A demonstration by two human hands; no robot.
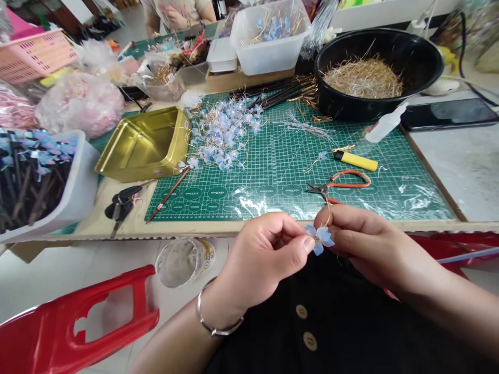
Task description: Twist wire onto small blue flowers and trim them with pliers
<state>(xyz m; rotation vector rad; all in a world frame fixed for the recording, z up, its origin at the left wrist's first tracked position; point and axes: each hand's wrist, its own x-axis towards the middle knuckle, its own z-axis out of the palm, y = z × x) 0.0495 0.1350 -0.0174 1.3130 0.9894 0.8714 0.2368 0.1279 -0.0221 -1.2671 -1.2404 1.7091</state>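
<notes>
Between the thumb and forefinger of my left hand (268,259) is a small blue artificial flower (321,238), held just past the table's front edge. My right hand (370,241) is closed in a pinch at the flower's other side, around a thin gold wire (326,210) that curves up from it. Orange-handled pliers (339,184) lie on the green cutting mat (273,200) just beyond my hands. Farther back on the mat is a pile of blue flowers with gold wires (226,130). One loose blue flower (322,155) lies near a yellow lighter (356,160).
A gold tin (144,140) stands left of the pile. A black basin (378,47) of gold wire and a white squeeze bottle (385,124) are at right. Black snips (122,205) lie front left, beside a white bin (78,192) of flowered stems. Another person's hands (173,18) show behind.
</notes>
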